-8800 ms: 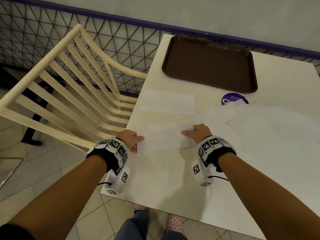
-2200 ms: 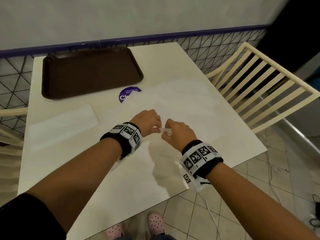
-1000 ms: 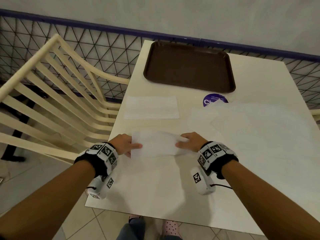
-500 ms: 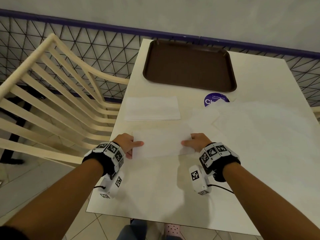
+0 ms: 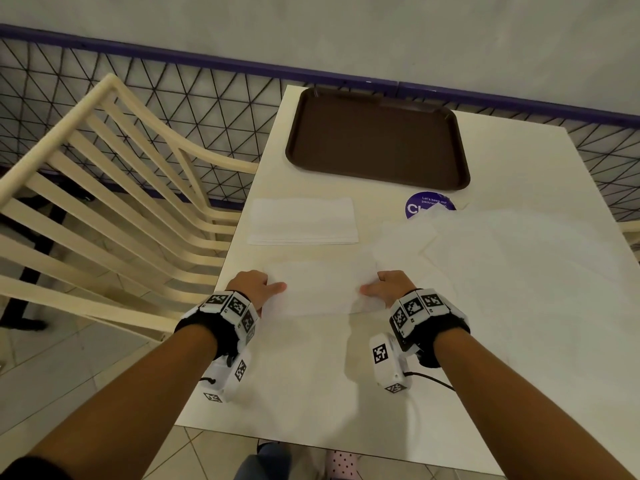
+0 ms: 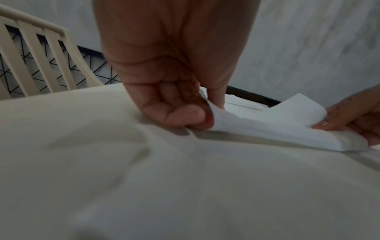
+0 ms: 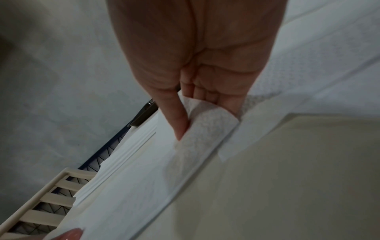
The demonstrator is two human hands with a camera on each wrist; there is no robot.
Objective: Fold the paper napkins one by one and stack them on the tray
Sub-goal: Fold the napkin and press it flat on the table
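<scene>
A white paper napkin (image 5: 320, 289), folded into a strip, lies on the white table (image 5: 304, 375) between my hands. My left hand (image 5: 254, 287) pinches its left end, thumb on top and fingers curled beneath (image 6: 179, 113). At the right end, my right hand (image 5: 388, 287) pinches the napkin (image 7: 205, 129) the same way. A stack of folded napkins (image 5: 303, 221) sits just beyond. The brown tray (image 5: 377, 136) stands at the table's far edge with nothing on it. Unfolded napkins (image 5: 502, 258) are spread out to the right.
A round purple sticker (image 5: 427, 204) shows between the tray and the loose napkins. A cream slatted chair (image 5: 114, 188) stands at the table's left side. A black wire fence (image 5: 194, 109) and a grey wall run behind the table.
The napkin was raised and bowed between my hands a second ago; now it lies flat on the table with both ends still pinched. My view has shifted slightly.
</scene>
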